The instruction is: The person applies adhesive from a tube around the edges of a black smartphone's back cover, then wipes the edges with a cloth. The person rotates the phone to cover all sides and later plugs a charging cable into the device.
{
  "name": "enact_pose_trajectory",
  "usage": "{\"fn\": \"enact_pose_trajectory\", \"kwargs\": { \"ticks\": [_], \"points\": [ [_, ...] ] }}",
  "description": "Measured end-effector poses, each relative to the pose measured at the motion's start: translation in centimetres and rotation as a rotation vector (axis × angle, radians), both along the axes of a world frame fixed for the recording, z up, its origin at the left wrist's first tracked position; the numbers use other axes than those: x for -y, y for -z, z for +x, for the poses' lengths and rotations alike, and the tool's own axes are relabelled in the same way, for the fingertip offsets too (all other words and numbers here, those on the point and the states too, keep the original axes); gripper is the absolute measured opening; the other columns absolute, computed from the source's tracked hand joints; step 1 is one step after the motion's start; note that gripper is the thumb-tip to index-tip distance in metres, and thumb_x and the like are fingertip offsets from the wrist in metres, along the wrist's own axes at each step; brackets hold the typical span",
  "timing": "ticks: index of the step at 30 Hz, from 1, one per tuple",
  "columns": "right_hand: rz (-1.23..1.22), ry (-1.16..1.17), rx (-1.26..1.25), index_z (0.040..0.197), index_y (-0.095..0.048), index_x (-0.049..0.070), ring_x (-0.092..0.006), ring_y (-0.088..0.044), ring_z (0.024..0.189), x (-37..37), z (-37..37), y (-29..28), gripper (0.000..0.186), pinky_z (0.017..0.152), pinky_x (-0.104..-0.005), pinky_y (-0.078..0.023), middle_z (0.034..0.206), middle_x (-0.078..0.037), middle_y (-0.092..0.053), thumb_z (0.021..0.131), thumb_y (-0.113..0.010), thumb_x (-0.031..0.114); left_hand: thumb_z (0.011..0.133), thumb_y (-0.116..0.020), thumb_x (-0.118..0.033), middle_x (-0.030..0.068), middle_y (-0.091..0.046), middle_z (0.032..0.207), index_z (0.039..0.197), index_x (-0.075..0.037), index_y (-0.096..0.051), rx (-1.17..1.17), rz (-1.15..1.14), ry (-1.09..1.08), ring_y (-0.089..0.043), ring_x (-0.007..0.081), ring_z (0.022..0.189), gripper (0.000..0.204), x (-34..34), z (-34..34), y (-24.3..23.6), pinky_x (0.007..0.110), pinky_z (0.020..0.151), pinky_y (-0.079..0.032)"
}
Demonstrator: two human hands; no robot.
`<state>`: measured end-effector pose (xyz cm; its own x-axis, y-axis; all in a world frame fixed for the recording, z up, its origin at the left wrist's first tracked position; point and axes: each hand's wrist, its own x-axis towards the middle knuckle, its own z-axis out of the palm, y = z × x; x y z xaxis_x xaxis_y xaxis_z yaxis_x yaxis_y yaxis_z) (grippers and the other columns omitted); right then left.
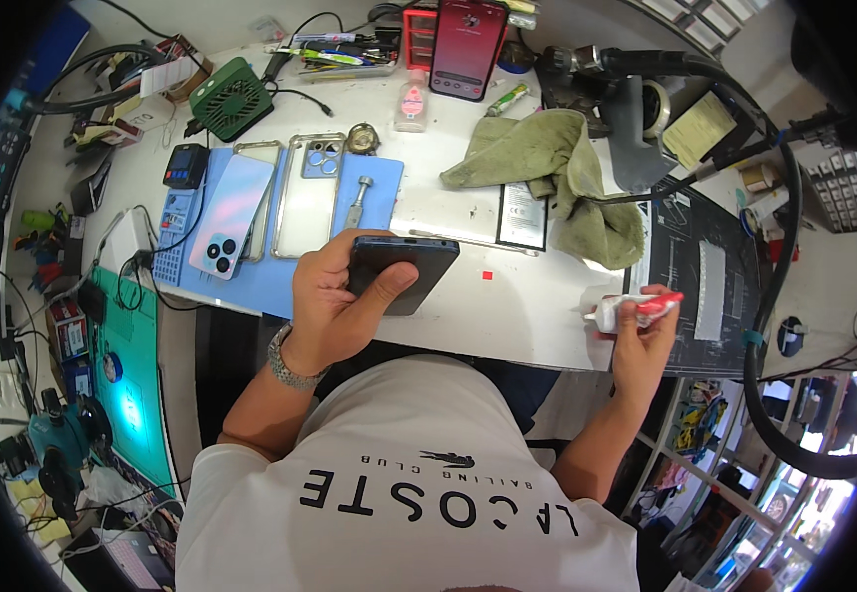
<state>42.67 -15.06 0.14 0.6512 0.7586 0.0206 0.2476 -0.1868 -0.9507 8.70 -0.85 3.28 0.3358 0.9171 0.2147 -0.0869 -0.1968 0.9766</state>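
Observation:
My left hand (330, 306) is closed around a dark smartphone (410, 281), held tilted over the front edge of the white table with the thumb across its face. Out to the right, my right hand (643, 343) grips a small white squeeze bottle (608, 315) with a red part and a narrow nozzle pointing left. Between the hands, a small red square (487, 275) lies on the tabletop. Beyond the smartphone, a steel tool (357, 202) rests on a blue mat (383, 185) beside a clear phone case (302, 212).
A pink-and-blue phone (234, 217) lies at left near a green fan (232, 99). A phone with a lit red screen (468, 44) stands upright at the back. An olive cloth (561, 163) partly covers a black battery (522, 219). A thick black hose (788, 227) curves down the right side.

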Motion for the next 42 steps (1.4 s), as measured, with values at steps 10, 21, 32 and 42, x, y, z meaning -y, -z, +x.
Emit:
{"fn": "enact_pose_trajectory", "kwargs": {
  "ticks": [10,21,32,42],
  "points": [
    [0.645,-0.325,-0.024,0.114,-0.066,-0.003,-0.0295,-0.074,0.101,-5.3,-8.3,-3.6,0.036,0.09,-0.0379,-0.058,0.108,-0.018,-0.075,0.094,-0.082,0.022,0.097,-0.079,-0.008,0.0057,-0.078,0.101,0.115,0.005,-0.07,-0.006,-0.169,0.055,-0.066,0.0065,0.087,0.024,0.4,1.4,-0.3,0.023,0.078,-0.055],
    [0.846,-0.489,0.18,0.111,-0.065,0.0,-0.0294,-0.073,0.09,-9.9,-12.0,-4.0,0.035,0.079,-0.0372,-0.057,0.098,-0.015,-0.074,0.086,-0.087,0.009,0.096,-0.08,-0.013,0.0088,-0.079,0.091,0.114,0.002,-0.071,-0.22,0.035,0.052,-0.069,0.0087,0.078,0.025,1.1,1.8,-0.8,0.025,0.07,-0.054],
    [0.857,-0.475,0.245,0.11,-0.065,0.001,-0.0295,-0.073,0.09,-10.5,-12.6,-3.8,0.036,0.077,-0.0371,-0.058,0.098,-0.015,-0.073,0.082,-0.086,0.002,0.094,-0.08,-0.01,0.0113,-0.08,0.092,0.115,0.001,-0.07,-0.269,0.086,0.044,-0.076,0.0147,0.079,0.026,1.2,2.1,-1.3,0.027,0.07,-0.056],
    [0.859,-0.452,0.218,0.109,-0.066,0.001,-0.0288,-0.073,0.089,-10.5,-13.1,-3.4,0.035,0.077,-0.0369,-0.058,0.098,-0.014,-0.073,0.082,-0.087,0.004,0.093,-0.081,-0.007,0.0123,-0.08,0.093,0.116,0.001,-0.069,-0.279,0.127,0.052,-0.077,0.0163,0.079,0.027,1.2,2.2,-1.6,0.027,0.069,-0.057]
  ]
}}
